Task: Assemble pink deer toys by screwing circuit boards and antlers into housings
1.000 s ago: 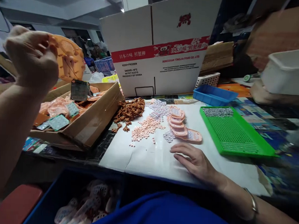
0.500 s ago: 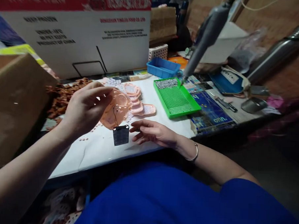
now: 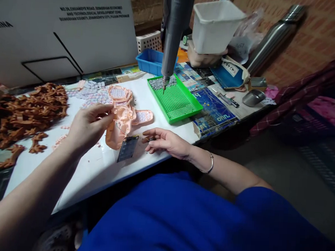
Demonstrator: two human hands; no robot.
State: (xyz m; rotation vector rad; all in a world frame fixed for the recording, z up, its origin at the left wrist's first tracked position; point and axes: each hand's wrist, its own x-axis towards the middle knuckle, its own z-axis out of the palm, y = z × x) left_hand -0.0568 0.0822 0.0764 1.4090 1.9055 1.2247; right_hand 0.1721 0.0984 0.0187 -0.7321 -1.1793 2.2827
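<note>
My left hand (image 3: 87, 128) is closed on a pink plastic shell (image 3: 117, 127), holding it on edge against the white work board (image 3: 93, 166). A thin wire runs from the shell to a small dark circuit board (image 3: 127, 148) lying on the white board. My right hand (image 3: 166, 141) rests palm down just right of the circuit board, fingers stretched, with a small dark part under its fingertips. Behind the shell lie more pink shells (image 3: 129, 105) and loose pale keys (image 3: 88, 94).
A grey electric screwdriver (image 3: 173, 33) hangs over a green tray (image 3: 175, 100) holding screws. Brown plastic pieces (image 3: 29, 112) are heaped at the left. A large white carton (image 3: 63, 28), a blue bin (image 3: 149, 62), a white tub (image 3: 213, 25) and a steel flask (image 3: 271, 37) stand behind.
My left hand has brought the pink shell with its dangling circuit board down from high at the left onto the white board. My right hand slid beside it. The view swung right.
</note>
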